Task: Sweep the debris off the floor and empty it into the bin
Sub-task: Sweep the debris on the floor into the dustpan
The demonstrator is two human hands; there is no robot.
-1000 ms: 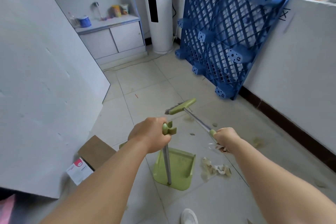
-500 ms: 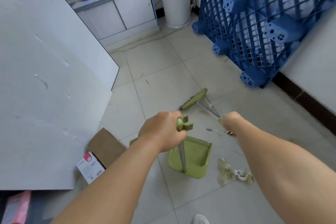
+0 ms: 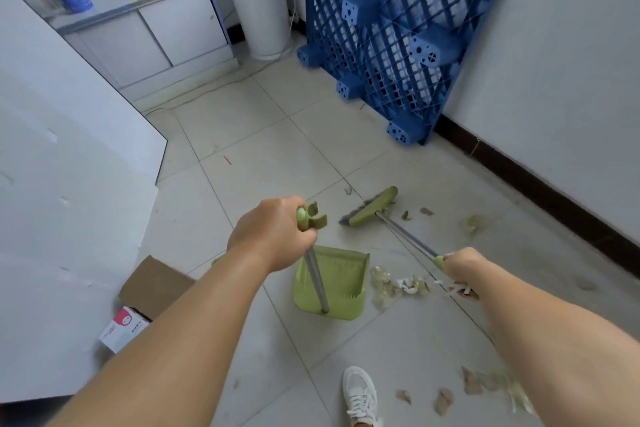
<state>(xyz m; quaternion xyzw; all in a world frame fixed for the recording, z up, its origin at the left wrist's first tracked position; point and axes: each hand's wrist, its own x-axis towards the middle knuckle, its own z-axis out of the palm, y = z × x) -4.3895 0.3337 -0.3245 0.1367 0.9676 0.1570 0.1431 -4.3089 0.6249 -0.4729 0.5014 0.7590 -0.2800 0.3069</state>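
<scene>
My left hand grips the top of the green dustpan's upright handle; the dustpan stands on the tiled floor in front of me. My right hand holds the green grip of the broom, whose metal shaft runs up-left to the green broom head resting on the floor beyond the pan. A small heap of pale debris lies just right of the dustpan's mouth. More scraps lie right of the broom head, and others near my foot. No bin is in view.
A blue plastic pallet leans on the right wall. A large white board stands at the left with a cardboard piece and a small box at its foot. A white cabinet and a tall white unit stand at the back. My white shoe is at the bottom.
The view has tilted down and nearer the floor. The broom head has moved right and toward me, close to the scattered scraps. The dustpan stays beside the heap.
</scene>
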